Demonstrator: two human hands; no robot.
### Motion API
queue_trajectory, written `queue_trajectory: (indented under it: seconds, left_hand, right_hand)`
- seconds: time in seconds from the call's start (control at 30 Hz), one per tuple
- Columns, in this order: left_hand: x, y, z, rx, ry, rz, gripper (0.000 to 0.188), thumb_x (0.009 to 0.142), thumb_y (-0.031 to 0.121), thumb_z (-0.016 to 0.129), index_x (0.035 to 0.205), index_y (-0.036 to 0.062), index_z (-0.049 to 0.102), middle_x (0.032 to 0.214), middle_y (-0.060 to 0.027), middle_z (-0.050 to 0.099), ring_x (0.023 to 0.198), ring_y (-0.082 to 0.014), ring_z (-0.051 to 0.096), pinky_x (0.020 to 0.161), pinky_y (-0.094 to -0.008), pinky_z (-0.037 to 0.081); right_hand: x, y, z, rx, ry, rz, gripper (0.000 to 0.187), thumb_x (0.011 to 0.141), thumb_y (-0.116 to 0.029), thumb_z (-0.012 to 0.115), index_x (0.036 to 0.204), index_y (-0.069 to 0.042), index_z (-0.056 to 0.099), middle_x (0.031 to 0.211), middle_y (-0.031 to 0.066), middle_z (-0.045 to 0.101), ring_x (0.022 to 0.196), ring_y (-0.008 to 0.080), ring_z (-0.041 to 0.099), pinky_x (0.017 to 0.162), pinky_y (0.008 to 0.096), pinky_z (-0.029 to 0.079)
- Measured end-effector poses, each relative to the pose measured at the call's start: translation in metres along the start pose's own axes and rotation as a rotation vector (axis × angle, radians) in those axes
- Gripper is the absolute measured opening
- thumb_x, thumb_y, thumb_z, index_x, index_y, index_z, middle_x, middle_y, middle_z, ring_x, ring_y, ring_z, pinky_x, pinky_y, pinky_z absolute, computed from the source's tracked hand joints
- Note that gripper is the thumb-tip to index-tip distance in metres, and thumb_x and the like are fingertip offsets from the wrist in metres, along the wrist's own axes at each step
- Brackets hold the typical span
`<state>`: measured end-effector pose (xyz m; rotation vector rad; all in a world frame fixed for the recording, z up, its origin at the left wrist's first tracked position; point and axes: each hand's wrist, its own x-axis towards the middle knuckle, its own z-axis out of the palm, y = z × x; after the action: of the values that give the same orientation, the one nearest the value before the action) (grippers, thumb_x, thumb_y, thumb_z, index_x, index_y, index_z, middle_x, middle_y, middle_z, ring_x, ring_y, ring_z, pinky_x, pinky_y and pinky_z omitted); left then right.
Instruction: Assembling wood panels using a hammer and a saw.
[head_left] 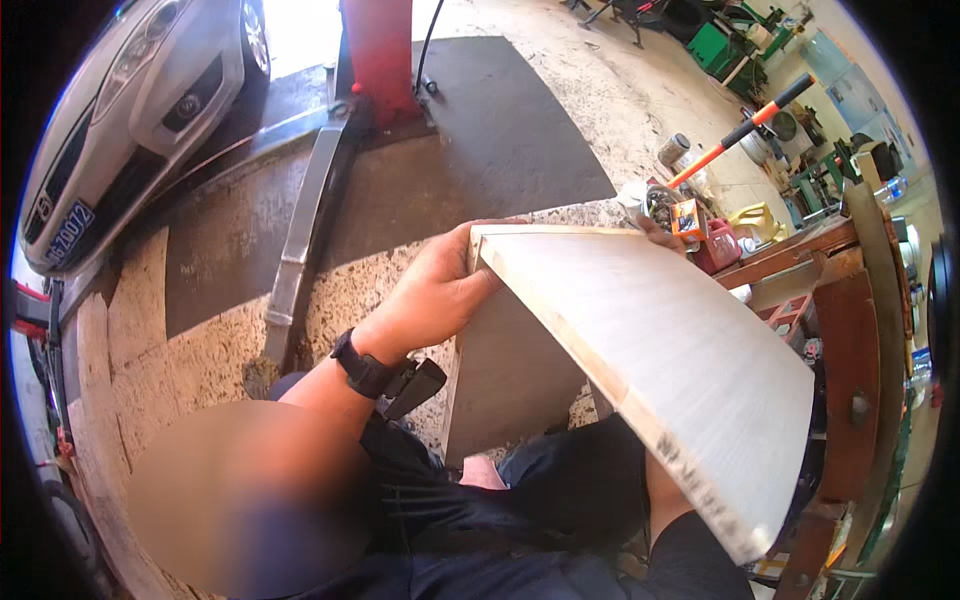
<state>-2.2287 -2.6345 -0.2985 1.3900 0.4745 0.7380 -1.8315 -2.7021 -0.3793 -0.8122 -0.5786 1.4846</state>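
A pale, flat board (660,340) with light wooden-looking edges is held tilted in front of my body. A second, greyer panel (515,370) hangs down beneath its upper left corner; whether the two are joined cannot be made out. My left hand (440,285), with a black watch (365,365) on its wrist, grips that corner, thumb on the near side. Of my right hand (660,236), only some fingers show at the board's far edge; the board covers the rest. My right forearm runs under the board. Some dark marks spot the board's near corner.
A silver car (150,110) stands at the left, by a red lift post (380,60) with a metal lift arm (305,220). At the right are a wooden bench (850,370), an orange-and-black handle (740,130), a small orange box (687,220) and a red jug (718,245).
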Motion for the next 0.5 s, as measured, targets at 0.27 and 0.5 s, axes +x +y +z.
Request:
queue_trajectory:
  seconds: [0.27,0.5]
  left_hand:
    - [-0.014,-0.014,-0.012,-0.207,0.161,0.16,0.035,0.096,-0.003,0.056,0.131,-0.003,0.06,0.123,-0.0086,0.068,0.113,-0.014,0.062,0.1,-0.0295,0.048]
    - [-0.019,-0.006,-0.029,-0.006,0.443,0.373,0.046,0.095,-0.006,0.056,0.14,-0.0019,0.054,0.126,-0.0094,0.067,0.115,-0.0127,0.06,0.102,-0.0288,0.046]
  right_hand:
    - [-0.051,-0.011,0.029,-0.113,0.251,-0.238,0.047,0.098,-0.031,0.061,0.137,-0.005,0.055,0.116,0.0156,0.069,0.098,0.0272,0.07,0.084,0.0421,0.059]
    - [-0.13,0.022,0.097,-0.47,0.545,-0.626,0.053,0.097,-0.034,0.063,0.14,-0.003,0.052,0.126,0.0157,0.065,0.109,0.0272,0.066,0.093,0.042,0.055]
